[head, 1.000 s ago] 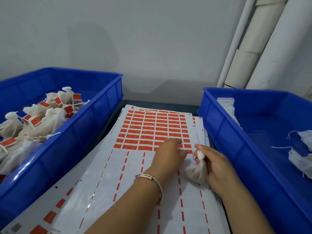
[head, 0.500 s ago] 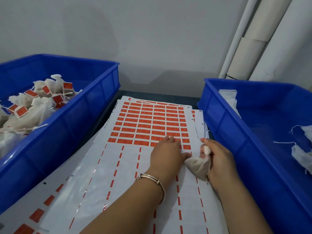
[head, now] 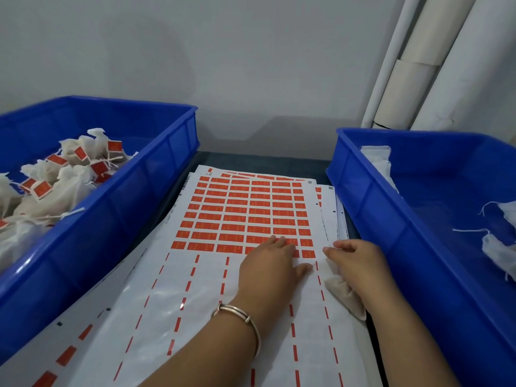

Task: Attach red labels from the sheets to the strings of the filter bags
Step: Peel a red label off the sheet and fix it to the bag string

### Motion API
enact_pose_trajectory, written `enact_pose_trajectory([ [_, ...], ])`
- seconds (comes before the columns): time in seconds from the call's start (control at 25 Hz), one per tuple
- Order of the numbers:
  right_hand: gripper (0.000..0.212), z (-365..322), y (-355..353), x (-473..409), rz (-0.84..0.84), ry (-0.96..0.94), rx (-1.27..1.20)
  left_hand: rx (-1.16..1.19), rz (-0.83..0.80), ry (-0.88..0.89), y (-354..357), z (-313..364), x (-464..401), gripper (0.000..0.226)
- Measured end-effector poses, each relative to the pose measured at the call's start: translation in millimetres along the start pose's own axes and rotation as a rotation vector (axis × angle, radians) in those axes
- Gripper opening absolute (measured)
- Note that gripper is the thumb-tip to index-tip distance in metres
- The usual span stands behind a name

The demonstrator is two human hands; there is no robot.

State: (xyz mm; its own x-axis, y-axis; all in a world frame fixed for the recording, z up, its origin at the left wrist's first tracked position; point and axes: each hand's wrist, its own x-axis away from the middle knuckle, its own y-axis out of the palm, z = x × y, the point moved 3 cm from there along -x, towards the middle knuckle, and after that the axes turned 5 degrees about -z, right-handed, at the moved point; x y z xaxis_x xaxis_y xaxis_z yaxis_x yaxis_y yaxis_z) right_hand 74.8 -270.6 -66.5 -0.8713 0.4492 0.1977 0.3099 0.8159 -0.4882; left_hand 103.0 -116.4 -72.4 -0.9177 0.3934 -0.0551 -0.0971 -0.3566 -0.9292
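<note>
I see the label sheet [head: 240, 216] lying flat in the middle of the surface [head: 262, 160], on top of other sheets, between two blue bins. Its far half still carries rows of red labels [head: 251, 210]; the near half is stripped, with only thin red dashes left.

My left hand [head: 272, 270] rests palm down on the sheet at the nearest row of labels — fingers straight and close together, tips touching the red row, thumb spread out toward the right. A metal bangle [head: 243, 319] sits on that wrist.

My right hand [head: 358, 263] is just beside it, at the sheet's right edge. Its fingers are curled around a white filter bag [head: 344, 296], the body of which sticks out below the palm and lies on the sheet. Thumb and forefinger are brought together at the front; I cannot tell whether they pinch the string, which is too thin to make out.

The left bin [head: 117, 208] holds a heap of bags [head: 55, 185] with red tags already on their strings. The right bin [head: 371, 196] holds a few untagged bags [head: 499, 250] with loose white strings near its right side, and a flat white stack [head: 377, 160] in its far corner.

Behind everything is a grey wall — white pipes [head: 418, 65] run up it at the right.
</note>
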Motion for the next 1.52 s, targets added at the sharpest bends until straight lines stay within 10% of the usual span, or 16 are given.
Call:
enact_pose_trajectory([
  [0.64, 0.010, -9.1, -5.8, 12.4, -0.415, -0.059, -0.344, 0.380, 0.095, 0.056, -8.1, 8.7, 4.8, 0.036],
  [1.52, 0.011, -10.7, -4.0, 14.2, -0.359, -0.044, -0.269, 0.547, 0.126, -0.088, -8.5, 5.0, -3.8, 0.012],
])
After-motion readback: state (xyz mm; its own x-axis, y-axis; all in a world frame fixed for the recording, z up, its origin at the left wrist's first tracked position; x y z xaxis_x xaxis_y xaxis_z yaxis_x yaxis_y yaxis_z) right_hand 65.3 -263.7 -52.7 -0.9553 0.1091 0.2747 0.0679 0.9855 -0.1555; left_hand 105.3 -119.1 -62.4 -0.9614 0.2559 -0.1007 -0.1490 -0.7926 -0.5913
